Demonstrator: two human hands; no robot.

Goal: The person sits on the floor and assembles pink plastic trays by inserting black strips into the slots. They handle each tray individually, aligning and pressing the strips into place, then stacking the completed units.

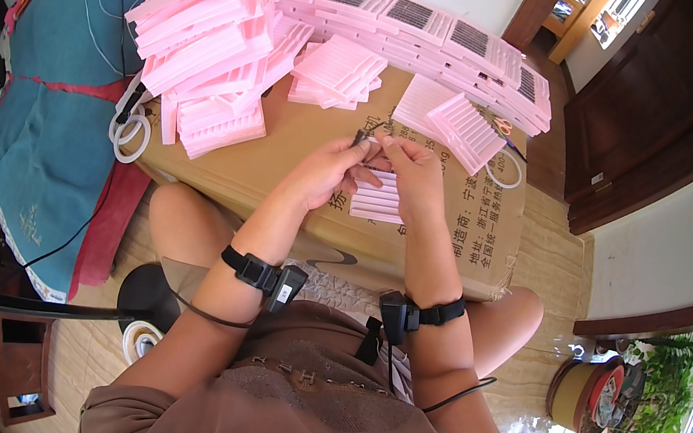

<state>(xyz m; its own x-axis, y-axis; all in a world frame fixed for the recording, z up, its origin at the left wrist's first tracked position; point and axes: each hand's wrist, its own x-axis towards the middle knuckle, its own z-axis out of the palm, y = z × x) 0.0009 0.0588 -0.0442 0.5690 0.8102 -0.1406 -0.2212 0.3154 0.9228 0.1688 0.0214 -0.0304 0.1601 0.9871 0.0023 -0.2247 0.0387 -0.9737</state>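
Note:
My left hand [337, 164] and my right hand [414, 169] are close together over the cardboard box, fingertips nearly meeting. The left thumb and fingers pinch a small dark piece [361, 138], too small to name. My right thumb and forefinger are also pinched together beside it; a dark bit shows by their tips, and what they grip is unclear. Directly below the hands lies a pink grooved foam tray [377, 205], partly covered by the fingers.
Pink trays form a tall leaning stack [207, 40] at left and a smaller pile [340, 69] in the middle. Behind stand rows of trays [482, 46] with dark contents. Two trays [469, 132], scissors [502, 127] and a white ring [508, 170] lie right on the cardboard box [278, 192].

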